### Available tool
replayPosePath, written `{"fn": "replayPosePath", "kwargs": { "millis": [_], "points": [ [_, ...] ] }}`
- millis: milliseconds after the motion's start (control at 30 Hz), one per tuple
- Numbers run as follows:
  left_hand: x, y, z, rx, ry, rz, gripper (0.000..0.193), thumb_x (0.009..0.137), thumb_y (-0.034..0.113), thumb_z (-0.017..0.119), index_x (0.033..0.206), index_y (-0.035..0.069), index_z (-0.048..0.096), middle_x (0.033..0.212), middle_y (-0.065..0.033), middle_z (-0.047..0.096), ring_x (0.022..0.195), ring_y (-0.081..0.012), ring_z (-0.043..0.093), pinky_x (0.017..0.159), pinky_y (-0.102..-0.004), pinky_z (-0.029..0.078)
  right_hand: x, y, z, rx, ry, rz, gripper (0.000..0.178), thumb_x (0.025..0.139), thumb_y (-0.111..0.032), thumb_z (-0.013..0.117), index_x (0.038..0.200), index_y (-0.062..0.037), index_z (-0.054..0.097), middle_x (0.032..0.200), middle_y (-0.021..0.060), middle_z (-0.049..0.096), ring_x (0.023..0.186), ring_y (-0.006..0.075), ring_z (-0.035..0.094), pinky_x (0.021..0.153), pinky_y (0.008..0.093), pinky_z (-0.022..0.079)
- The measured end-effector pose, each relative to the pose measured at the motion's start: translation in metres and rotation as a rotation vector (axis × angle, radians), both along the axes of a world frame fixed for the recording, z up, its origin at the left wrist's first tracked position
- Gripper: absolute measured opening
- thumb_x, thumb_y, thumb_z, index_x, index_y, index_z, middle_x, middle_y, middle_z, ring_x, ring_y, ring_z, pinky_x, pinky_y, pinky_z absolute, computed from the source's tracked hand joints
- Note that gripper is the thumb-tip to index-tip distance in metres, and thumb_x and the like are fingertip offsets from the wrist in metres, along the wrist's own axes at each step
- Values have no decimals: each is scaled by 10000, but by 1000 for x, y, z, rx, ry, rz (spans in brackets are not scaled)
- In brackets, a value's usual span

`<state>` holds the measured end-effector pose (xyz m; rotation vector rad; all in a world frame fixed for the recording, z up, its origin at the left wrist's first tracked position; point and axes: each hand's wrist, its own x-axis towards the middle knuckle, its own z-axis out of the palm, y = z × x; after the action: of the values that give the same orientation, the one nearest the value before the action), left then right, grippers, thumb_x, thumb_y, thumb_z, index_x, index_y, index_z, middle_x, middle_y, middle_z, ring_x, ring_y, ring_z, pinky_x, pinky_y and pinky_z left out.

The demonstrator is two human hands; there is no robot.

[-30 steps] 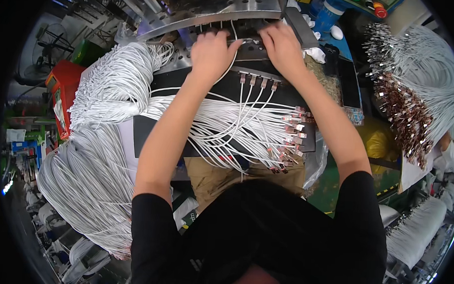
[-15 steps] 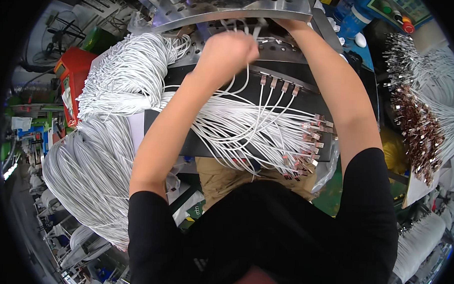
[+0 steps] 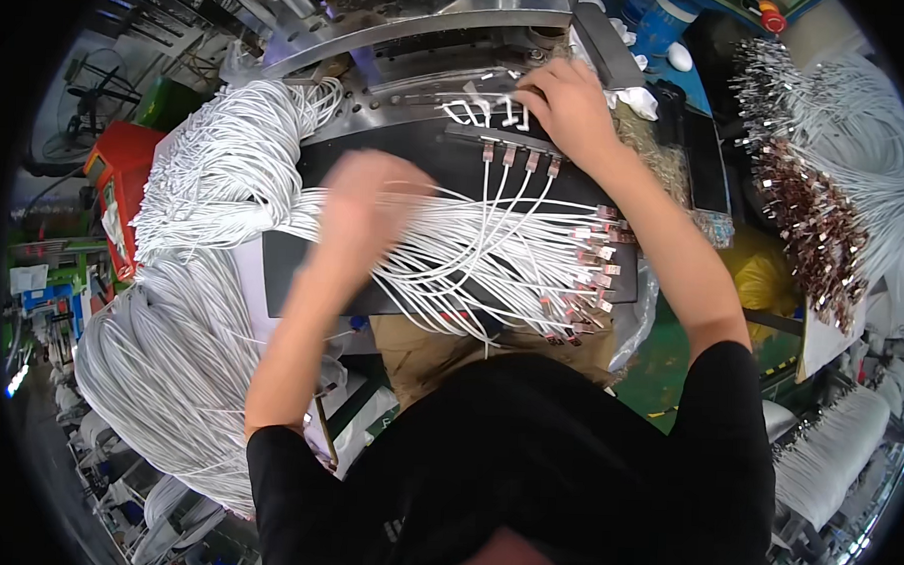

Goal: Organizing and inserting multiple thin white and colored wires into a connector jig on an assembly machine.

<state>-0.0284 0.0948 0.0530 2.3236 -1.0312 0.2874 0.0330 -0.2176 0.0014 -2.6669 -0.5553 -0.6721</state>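
My left hand (image 3: 367, 208) is smeared by motion over the bundle of white cables (image 3: 493, 244); its fingers cannot be made out. Farther up and to the right, the fingers of my right hand (image 3: 572, 105) are bent together at the end of a thin white branched plastic piece (image 3: 486, 112), which they seem to pinch. Just below that piece lies a narrow metal bar (image 3: 465, 134), with several cable connectors (image 3: 532, 161) in a row along its near edge. More cable ends with coppery metal plugs (image 3: 602, 253) fan out at the bundle's right end.
A metal press plate (image 3: 431, 28) with holes overhangs the back of the work area. Thick coils of white cable (image 3: 170, 362) hang at left, beside a red box (image 3: 122, 181). At right are a blue container (image 3: 665, 21) and hanging bunches of plug-ended cables (image 3: 813, 215).
My left hand has come down and left, away from the press, onto the cable bundle. My right hand has drawn out from under the press plate to the white plastic piece.
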Motion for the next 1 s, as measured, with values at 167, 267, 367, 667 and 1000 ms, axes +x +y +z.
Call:
{"fn": "replayPosePath", "kwargs": {
  "millis": [167, 267, 367, 667, 1000],
  "points": [
    [-42, -71, -38, -76, -105, -142, 214, 837, 128, 737, 1031, 61, 679, 985, -84, 670, 1001, -285, 634, 868, -394, 523, -71, -25, 25, 38, 300, -5, 215, 923, -163, 661, 1100, -45, 691, 1010, 129, 622, 958, 322, 600, 855, 394, 475],
    [-38, -76, -40, -84, -74, -95, 165, 844, 141, 734, 975, 54, 680, 960, -79, 667, 956, -278, 637, 819, -382, 532, -76, -26, 15, 57, 449, 16, 215, 931, -165, 654, 1088, -21, 680, 1014, 138, 617, 963, 320, 606, 852, 383, 474],
    [-33, -71, -34, 159, -134, -30, 127, 860, 187, 711, 858, 69, 665, 910, -66, 657, 931, -233, 624, 745, -340, 529, -55, -16, 0, 210, 379, 53, 232, 940, -177, 647, 1092, -3, 666, 1007, 150, 613, 969, 317, 611, 851, 373, 473],
    [40, -70, -23, 66, -250, 172, 263, 885, 269, 673, 708, 75, 676, 669, -81, 636, 660, -270, 645, 605, -379, 530, 177, 13, -51, 443, -301, 60, 194, 918, -224, 640, 975, -40, 662, 865, 106, 659, 796, 227, 625, 703, 365, 514],
    [123, -81, -3, 165, 287, 383, 234, 906, 290, 637, 910, 85, 750, 913, -111, 728, 878, -332, 690, 785, -432, 551, 190, 24, -26, 298, 14, -72, 298, 975, -253, 569, 1073, 22, 631, 1053, 192, 656, 1014, 292, 627, 882, 413, 492]
  ]
}}
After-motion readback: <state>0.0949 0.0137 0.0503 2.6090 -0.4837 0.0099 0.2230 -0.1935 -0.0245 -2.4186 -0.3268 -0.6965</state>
